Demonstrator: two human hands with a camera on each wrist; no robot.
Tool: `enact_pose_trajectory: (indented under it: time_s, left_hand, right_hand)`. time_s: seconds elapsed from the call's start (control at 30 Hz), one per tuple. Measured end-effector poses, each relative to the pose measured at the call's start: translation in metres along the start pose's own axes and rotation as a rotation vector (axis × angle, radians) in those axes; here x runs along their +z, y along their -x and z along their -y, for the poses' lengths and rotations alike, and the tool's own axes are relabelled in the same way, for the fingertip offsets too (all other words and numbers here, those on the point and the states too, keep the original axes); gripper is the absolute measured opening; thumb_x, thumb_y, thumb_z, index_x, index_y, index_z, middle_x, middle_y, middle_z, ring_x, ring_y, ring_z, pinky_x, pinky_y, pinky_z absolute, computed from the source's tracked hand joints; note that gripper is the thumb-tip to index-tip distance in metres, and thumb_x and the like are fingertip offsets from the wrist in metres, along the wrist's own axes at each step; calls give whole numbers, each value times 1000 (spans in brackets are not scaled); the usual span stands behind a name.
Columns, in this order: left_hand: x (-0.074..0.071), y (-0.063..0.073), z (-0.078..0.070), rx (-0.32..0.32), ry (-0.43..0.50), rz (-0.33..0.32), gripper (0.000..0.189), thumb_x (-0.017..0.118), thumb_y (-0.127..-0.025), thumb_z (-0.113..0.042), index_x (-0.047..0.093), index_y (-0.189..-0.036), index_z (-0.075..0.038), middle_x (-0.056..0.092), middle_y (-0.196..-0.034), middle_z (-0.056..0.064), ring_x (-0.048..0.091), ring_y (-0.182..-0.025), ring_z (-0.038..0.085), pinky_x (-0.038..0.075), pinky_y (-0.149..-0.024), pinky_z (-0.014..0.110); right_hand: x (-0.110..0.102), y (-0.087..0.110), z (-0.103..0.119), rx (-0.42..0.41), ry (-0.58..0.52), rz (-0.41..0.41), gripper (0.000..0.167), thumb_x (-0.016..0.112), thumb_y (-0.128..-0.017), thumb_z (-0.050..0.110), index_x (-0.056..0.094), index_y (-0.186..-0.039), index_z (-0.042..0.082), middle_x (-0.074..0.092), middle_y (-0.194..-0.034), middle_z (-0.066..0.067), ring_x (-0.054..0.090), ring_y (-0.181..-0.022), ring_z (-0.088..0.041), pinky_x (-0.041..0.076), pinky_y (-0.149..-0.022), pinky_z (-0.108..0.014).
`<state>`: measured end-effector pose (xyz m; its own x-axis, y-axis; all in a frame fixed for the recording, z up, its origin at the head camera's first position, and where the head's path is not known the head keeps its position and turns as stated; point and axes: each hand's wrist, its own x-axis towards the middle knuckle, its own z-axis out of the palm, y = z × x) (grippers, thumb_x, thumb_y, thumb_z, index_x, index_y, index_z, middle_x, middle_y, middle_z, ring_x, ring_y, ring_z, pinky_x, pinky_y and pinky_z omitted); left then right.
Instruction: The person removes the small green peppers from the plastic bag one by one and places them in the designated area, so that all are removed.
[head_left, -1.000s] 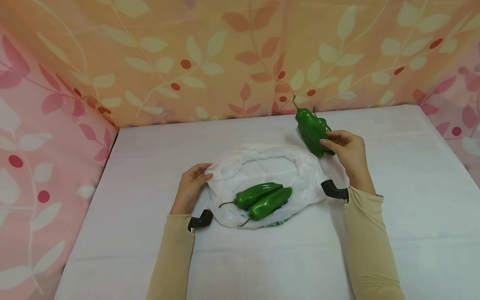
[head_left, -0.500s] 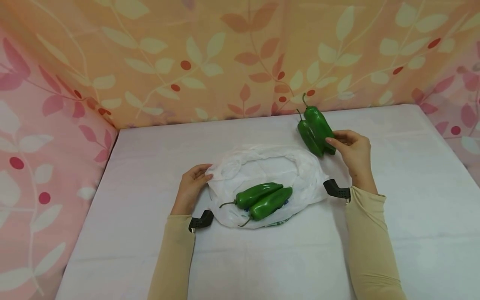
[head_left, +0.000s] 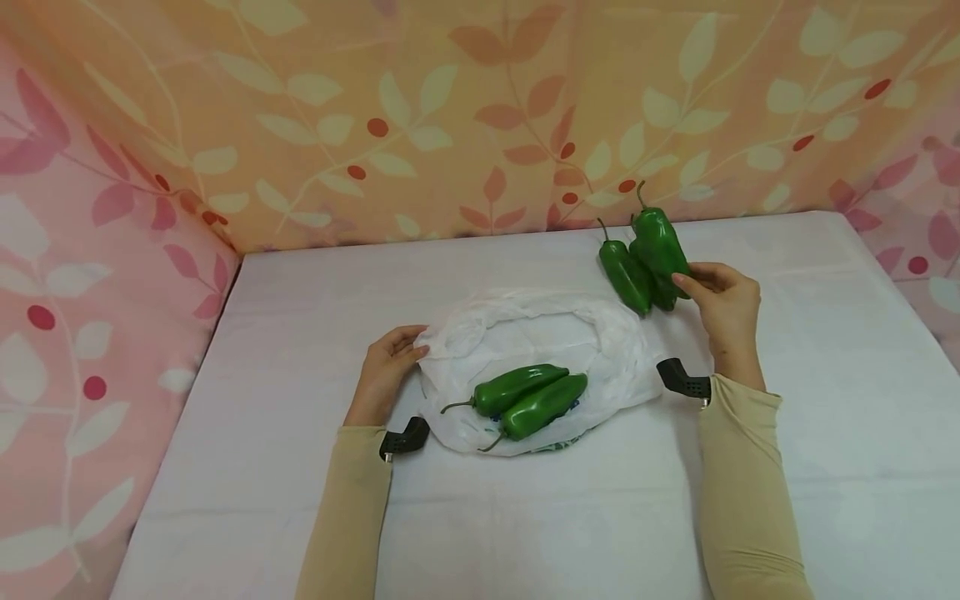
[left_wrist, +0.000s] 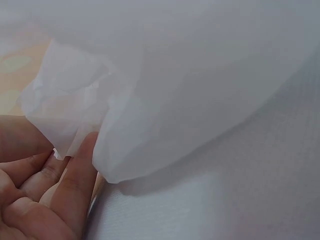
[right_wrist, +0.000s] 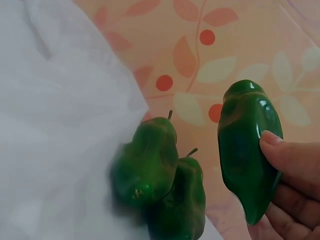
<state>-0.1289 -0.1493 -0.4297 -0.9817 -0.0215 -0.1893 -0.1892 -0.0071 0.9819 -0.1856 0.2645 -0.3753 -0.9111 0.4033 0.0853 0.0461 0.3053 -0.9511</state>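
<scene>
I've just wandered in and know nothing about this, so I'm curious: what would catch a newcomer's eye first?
Probably the two glossy green peppers side by side on the white plastic bag, near the middle, with the left hand pinching the bag's edge. Beyond the bag's far right side, the right hand holds another pepper close to two more peppers. Behind everything, an orange leaf-patterned backdrop also stands out.

Long green tapering peppers look smooth and glossy, with bright highlights. The thin white plastic bag is crinkled and slightly translucent. White table covering and tan sleeves look like matt cloth; black angular wrist pieces, like plastic.
</scene>
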Motion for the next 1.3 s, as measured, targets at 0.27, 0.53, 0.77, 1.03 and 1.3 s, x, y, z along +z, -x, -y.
enact_pose_trajectory:
  time_s: [0.27, 0.53, 0.77, 1.03, 1.3]
  left_hand:
    - [1, -1, -1, -9, -1, -5, 35, 62, -89, 1, 57, -123, 4, 56, -126, 19, 54, -114, 23, 46, -87, 21]
    - [1, -1, -5, -11, -12, -1, 37, 61, -89, 1, 55, -125, 5, 54, -128, 19, 51, -118, 23, 45, -89, 20]
    - [0, -1, -5, -16, -28, -3, 37, 61, -90, 0, 55, -126, 4, 54, -128, 19, 52, -116, 22, 44, -88, 19]
    - [-1, -2, -3, -6, -9, 2, 37, 61, -89, 1, 55, -125, 5, 54, -127, 19, 52, -115, 23, 45, -88, 20]
    - [1, -2, -2, -3, 1, 10, 36, 60, -89, 2, 55, -125, 6, 54, -126, 19, 53, -113, 22, 46, -87, 20]
  right_hand:
    - [-4, -4, -7, 35, -78, -61, 19, 76, -79, 8, 70, -98, 5, 63, -74, 18, 59, -75, -1, 45, -67, -11]
    - [-7, -10, -21, 53, -67, -115, 27, 76, -80, 13, 69, -102, 1, 62, -73, 20, 59, -78, -1, 46, -69, -12]
    - [-11, -14, -32, 73, 3, -179, 32, 77, -80, 15, 69, -106, -2, 60, -71, 20, 57, -72, 2, 43, -66, -10]
    - [-13, -16, -42, 65, 101, -191, 38, 75, -82, 20, 67, -110, -4, 56, -68, 25, 54, -68, 6, 42, -62, -9]
    - [-14, -17, -50, 113, 115, -170, 40, 75, -82, 22, 67, -112, -3, 55, -66, 26, 53, -71, 4, 41, -61, -10]
